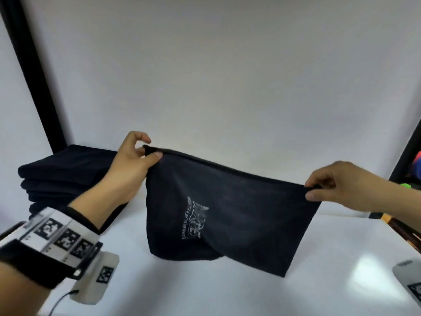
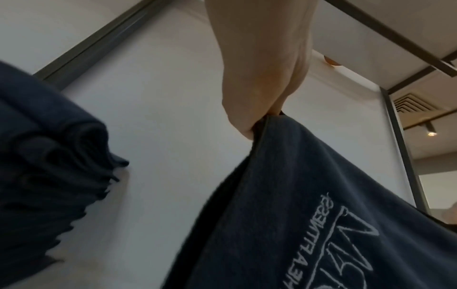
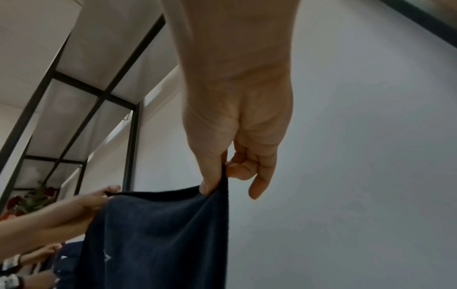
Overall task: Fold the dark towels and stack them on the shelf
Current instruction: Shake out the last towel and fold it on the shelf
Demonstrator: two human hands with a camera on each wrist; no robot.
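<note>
Closest to the camera is the left forearm with a wrist strap (image 1: 57,238) covered in black-and-white square markers, and a pale little box (image 1: 95,279) with a cable hanging under it. A similar pale box (image 1: 410,281) peeks in at the bottom right corner.

Next up is the dark towel (image 1: 230,215), held up by its top edge over the white shelf (image 1: 227,293). It hangs like a curtain, and its bottom end bunches up on the shelf surface. There's pale stitched lettering (image 1: 196,221) on the side facing the camera, turned sideways, so I can't read it properly from the head view.

The left hand (image 1: 134,160) pinches the top left corner of the towel between thumb and fingers, with the index finger lifted and curled off the cloth. From the left wrist view you mostly see the thumb pressed tight into the towel's hem. The right hand (image 1: 337,185) pinches the top right corner the same way, thumb under, fingers over the edge. In the right wrist view one finger sticks out loose below the grip, the others are tucked in.

Further back on the left sits a stack of folded towels (image 1: 66,176), same dark colour, just beside the left hand and partly behind it. Behind everything is a plain white back panel (image 1: 227,76), with a black frame post (image 1: 29,65) running up the left side.
</note>
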